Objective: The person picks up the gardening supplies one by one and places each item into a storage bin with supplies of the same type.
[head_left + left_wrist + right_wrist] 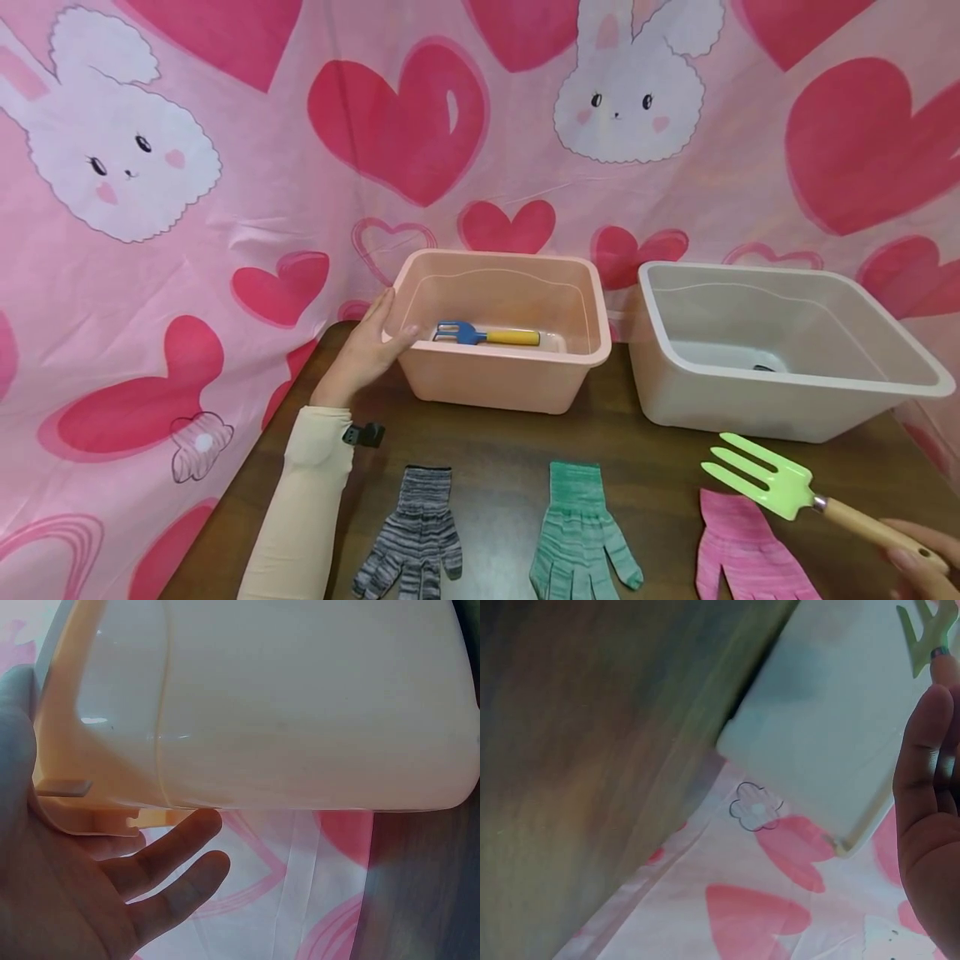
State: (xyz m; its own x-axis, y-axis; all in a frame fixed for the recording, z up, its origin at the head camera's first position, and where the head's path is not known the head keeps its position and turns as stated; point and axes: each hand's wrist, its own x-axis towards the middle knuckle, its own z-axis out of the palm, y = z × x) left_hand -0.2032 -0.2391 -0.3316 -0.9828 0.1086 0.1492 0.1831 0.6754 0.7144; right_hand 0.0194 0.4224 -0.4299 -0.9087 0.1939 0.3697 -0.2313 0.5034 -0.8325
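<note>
In the head view my left hand (pixel 358 360) grips the left rim of a peach plastic bin (pixel 487 382), thumb over the rim. The left wrist view shows its other fingers (pixel 169 859) outside, beside the bin's wall (pixel 300 705). Inside that bin lies a small hand fork (pixel 510 337) with blue tines and a yellow handle. At the lower right my right hand (pixel 918 560) holds a light-green garden fork (pixel 787 485) by its wooden handle, tines pointing left above a pink glove (pixel 746 546). In the right wrist view that hand (pixel 934 802) is partly cut off.
A grey bin (pixel 720 404) stands right of the peach one, a small dark object (pixel 763 368) on its floor. A grey-black glove (pixel 420 533) and a green glove (pixel 577 529) lie on the brown table (pixel 495 454). Heart-patterned cloth (pixel 262 192) hangs behind.
</note>
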